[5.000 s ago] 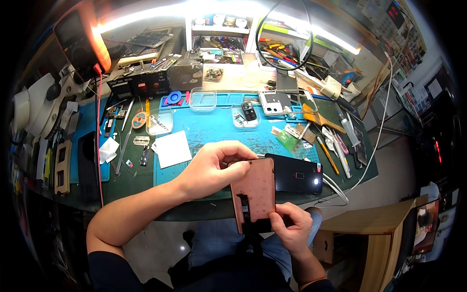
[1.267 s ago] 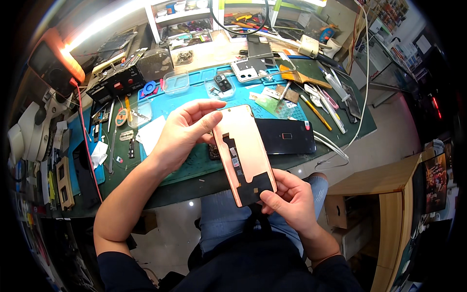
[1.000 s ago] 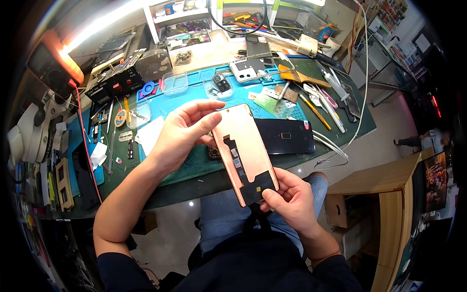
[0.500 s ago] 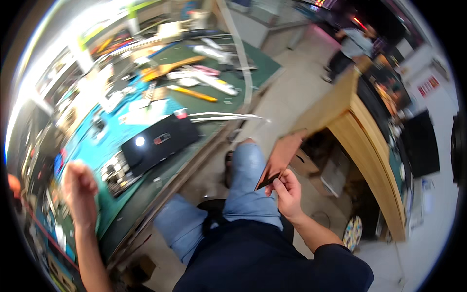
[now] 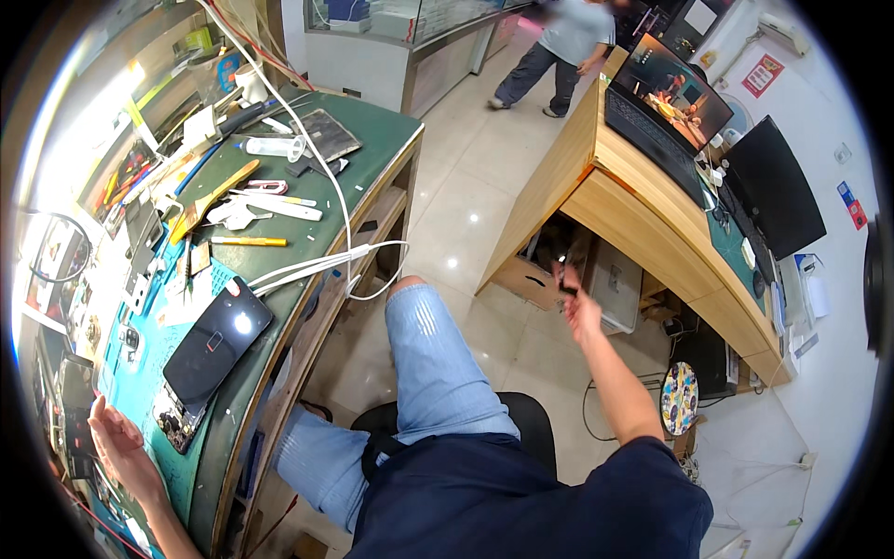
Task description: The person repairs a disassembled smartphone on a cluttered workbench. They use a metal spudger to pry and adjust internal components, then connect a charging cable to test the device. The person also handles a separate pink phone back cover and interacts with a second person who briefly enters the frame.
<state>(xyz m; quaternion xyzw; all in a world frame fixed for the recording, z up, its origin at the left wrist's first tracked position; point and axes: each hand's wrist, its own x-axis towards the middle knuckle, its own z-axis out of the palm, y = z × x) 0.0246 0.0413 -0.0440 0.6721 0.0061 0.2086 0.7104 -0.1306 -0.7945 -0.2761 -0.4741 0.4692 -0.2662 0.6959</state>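
Observation:
On the bench at my left lies a black smartphone (image 5: 244, 321), tilted, with a camera-like patch on its back catching a bright reflection; exposed internal parts (image 5: 177, 416) show at its near end. My left hand (image 5: 121, 449) is open beside that end, fingers stretched, touching nothing visible. My right hand (image 5: 585, 315) reaches out to the right, in front of the space under the wooden desk. Its fingers are blurred by motion and look closed on a small, thin reddish piece with a dark end, which I cannot make out clearly.
Tools crowd the green-topped bench (image 5: 377, 177): a yellow brush (image 5: 209, 205), a syringe (image 5: 272, 147) and a white cable (image 5: 346, 252) looping over its edge. The wooden desk (image 5: 545, 177) holds a laptop (image 5: 638, 126) and a monitor (image 5: 773, 186). A person (image 5: 559, 56) stands farther away.
My right hand has swung outward and away from my lap toward the desk; the copper-coloured sheet it held no longer shows clearly. My left hand has opened and shifted lower left. The view has turned.

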